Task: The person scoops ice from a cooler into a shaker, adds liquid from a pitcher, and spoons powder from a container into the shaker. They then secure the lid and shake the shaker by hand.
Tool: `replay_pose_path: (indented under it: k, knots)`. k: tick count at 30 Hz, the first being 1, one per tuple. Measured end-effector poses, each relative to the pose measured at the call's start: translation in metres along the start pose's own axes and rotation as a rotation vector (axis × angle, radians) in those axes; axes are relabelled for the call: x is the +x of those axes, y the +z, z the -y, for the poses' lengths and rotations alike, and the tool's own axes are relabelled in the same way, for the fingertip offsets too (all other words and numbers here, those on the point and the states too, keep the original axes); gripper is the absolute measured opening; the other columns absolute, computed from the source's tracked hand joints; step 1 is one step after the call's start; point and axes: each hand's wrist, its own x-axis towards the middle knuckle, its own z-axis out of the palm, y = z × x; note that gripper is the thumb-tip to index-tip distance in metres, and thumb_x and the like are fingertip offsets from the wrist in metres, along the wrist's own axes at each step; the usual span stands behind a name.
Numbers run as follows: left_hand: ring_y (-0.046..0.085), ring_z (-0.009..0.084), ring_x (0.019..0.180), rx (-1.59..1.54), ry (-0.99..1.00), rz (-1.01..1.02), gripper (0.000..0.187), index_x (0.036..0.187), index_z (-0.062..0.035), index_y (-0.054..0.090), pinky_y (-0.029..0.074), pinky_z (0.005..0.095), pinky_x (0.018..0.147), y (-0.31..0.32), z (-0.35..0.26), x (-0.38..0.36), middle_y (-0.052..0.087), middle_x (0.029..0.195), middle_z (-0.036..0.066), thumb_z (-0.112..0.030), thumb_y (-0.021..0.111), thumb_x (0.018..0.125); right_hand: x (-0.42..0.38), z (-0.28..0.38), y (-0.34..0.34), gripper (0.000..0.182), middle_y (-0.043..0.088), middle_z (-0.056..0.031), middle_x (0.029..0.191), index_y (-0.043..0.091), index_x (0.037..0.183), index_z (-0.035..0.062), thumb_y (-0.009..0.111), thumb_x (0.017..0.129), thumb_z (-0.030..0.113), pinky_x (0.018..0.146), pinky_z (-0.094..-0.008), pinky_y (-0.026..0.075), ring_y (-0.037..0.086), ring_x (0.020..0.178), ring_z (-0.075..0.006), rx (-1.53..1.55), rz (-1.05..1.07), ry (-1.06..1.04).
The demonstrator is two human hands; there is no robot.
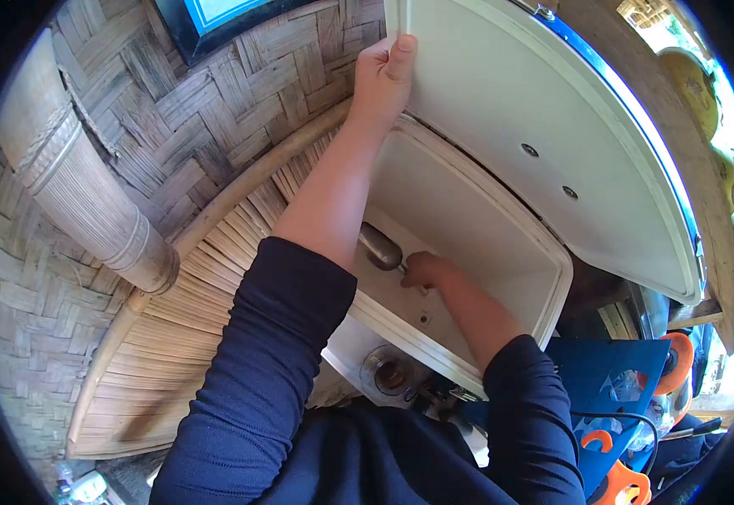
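- Two bare hands work at one white cooler box (543, 278), seen from above by the head camera; both arms wear dark blue sleeves pushed back from the forearms.
- Left hand (381, 76), at 12 o'clock in the view: fingers and thumb clamped on the near edge of the cooler lid (535, 109), with the thumb lying on the lid's white inner face. The forearm runs down from it toward 6 o'clock.
- Cooler lid: raised and tilted open, filling the field from 12 to 3 o'clock; white inside, with a blue rim along its outer edge and two small round fittings on the inner face.
- Right hand (424, 271), just right of centre: lowered inside the box and curled closed on the thin handle of a metal scoop (380, 246). How the fingers lie beneath the handle cannot be told.
- Metal scoop: a rounded steel bowl inside the box, at about 10 o'clock from the right hand and just beside the left forearm, which hides part of it.
- Cooler box interior: white walls and floor; what lies under the scoop is hidden by the arm.
- Round drain fitting (388, 373), on the box's outer wall at 6 o'clock from the right hand.
- Woven bamboo wall (182, 101), from 9 to 12 o'clock, with a thick bamboo post (89, 185) slanting across it at 9 o'clock.
- Blue and orange objects (628, 379) lie at 4 o'clock, beside the box; their kind cannot be told.
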Motion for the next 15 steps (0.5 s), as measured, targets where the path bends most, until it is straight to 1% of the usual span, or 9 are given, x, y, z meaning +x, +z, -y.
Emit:
replay_pose_path:
  k: [1, 3, 4, 6, 7, 9, 10, 13, 15]
  knots:
    - [0.033, 0.0062, 0.06, -0.002, -0.007, 0.006, 0.062, 0.064, -0.0058, 0.046, 0.027, 0.0249, 0.052, 0.0, 0.001, 0.0, 0.036, 0.06, -0.007, -0.065, 0.051, 0.081, -0.009, 0.003, -0.013, 0.033, 0.066, -0.0183, 0.087, 0.065, 0.095, -0.0007, 0.066, 0.069, 0.019, 0.064, -0.0347, 0.053, 0.066, 0.072, -0.0238, 0.008, 0.003, 0.003]
    - [0.032, 0.0066, 0.06, 0.002, 0.032, -0.005, 0.063, 0.062, -0.0063, 0.043, 0.027, 0.0254, 0.051, 0.001, 0.003, 0.001, 0.034, 0.059, -0.007, -0.066, 0.05, 0.081, -0.022, 0.004, -0.036, 0.032, 0.066, -0.0178, 0.085, 0.062, 0.102, -0.0014, 0.058, 0.072, 0.01, 0.064, -0.036, 0.052, 0.066, 0.074, -0.0233, -0.064, 0.023, 0.11]
    - [0.032, 0.0066, 0.06, -0.004, 0.025, -0.007, 0.063, 0.062, -0.0063, 0.043, 0.027, 0.0254, 0.051, 0.001, 0.003, 0.001, 0.034, 0.059, -0.007, -0.066, 0.05, 0.081, -0.028, 0.004, -0.045, 0.032, 0.066, -0.0178, 0.085, 0.062, 0.102, -0.0014, 0.058, 0.072, 0.01, 0.064, -0.036, 0.052, 0.066, 0.074, -0.0233, -0.063, 0.029, 0.117]
    - [0.031, 0.0066, 0.059, 0.029, 0.007, -0.008, 0.065, 0.06, -0.0068, 0.04, 0.026, 0.0259, 0.051, 0.0, 0.002, 0.001, 0.034, 0.058, -0.007, -0.067, 0.05, 0.08, -0.041, 0.007, -0.061, 0.035, 0.066, -0.0171, 0.087, 0.06, 0.108, 0.0015, 0.053, 0.074, 0.004, 0.063, -0.0384, 0.053, 0.066, 0.075, -0.0248, -0.155, -0.062, 0.038]
    - [0.031, 0.0066, 0.059, 0.024, 0.004, -0.012, 0.065, 0.06, -0.0068, 0.04, 0.026, 0.0259, 0.051, 0.0, 0.002, 0.002, 0.034, 0.058, -0.007, -0.067, 0.05, 0.08, -0.047, 0.008, -0.066, 0.035, 0.066, -0.0171, 0.087, 0.06, 0.108, 0.0015, 0.053, 0.074, 0.004, 0.063, -0.0384, 0.053, 0.066, 0.075, -0.0248, -0.158, -0.058, 0.043]
    - [0.031, 0.0067, 0.059, 0.023, 0.006, -0.015, 0.066, 0.06, -0.0072, 0.038, 0.026, 0.0264, 0.051, -0.001, 0.002, 0.001, 0.033, 0.058, -0.007, -0.068, 0.051, 0.079, -0.059, 0.012, -0.072, 0.034, 0.066, -0.0161, 0.087, 0.062, 0.108, 0.0061, 0.052, 0.076, 0.003, 0.064, -0.0398, 0.053, 0.066, 0.077, -0.0269, -0.262, -0.136, 0.087]
    - [0.031, 0.0067, 0.059, 0.018, 0.001, -0.021, 0.066, 0.06, -0.0072, 0.038, 0.026, 0.0264, 0.051, -0.001, 0.002, 0.001, 0.033, 0.058, -0.007, -0.068, 0.051, 0.079, -0.065, 0.012, -0.074, 0.034, 0.066, -0.0161, 0.087, 0.062, 0.108, 0.0061, 0.052, 0.076, 0.003, 0.064, -0.0398, 0.053, 0.066, 0.077, -0.0269, -0.267, -0.129, 0.092]
    - [0.031, 0.007, 0.059, 0.002, -0.013, -0.001, 0.066, 0.06, -0.0073, 0.039, 0.027, 0.0262, 0.051, -0.002, 0.003, 0.004, 0.034, 0.058, -0.007, -0.07, 0.051, 0.078, -0.075, 0.009, -0.078, 0.032, 0.066, -0.0145, 0.09, 0.065, 0.105, 0.0108, 0.054, 0.077, 0.002, 0.068, -0.0415, 0.053, 0.066, 0.082, -0.0285, -0.357, -0.122, 0.168]
    - [0.033, 0.008, 0.059, 0.015, -0.045, -0.002, 0.069, 0.06, -0.0061, 0.039, 0.03, 0.027, 0.051, -0.001, 0.004, 0.005, 0.036, 0.057, -0.005, -0.072, 0.052, 0.075, -0.07, -0.003, -0.068, 0.027, 0.067, -0.0133, 0.092, 0.068, 0.1, 0.0128, 0.056, 0.077, 0.006, 0.072, -0.0418, 0.052, 0.065, 0.085, -0.0277, -0.588, -0.21, 0.124]
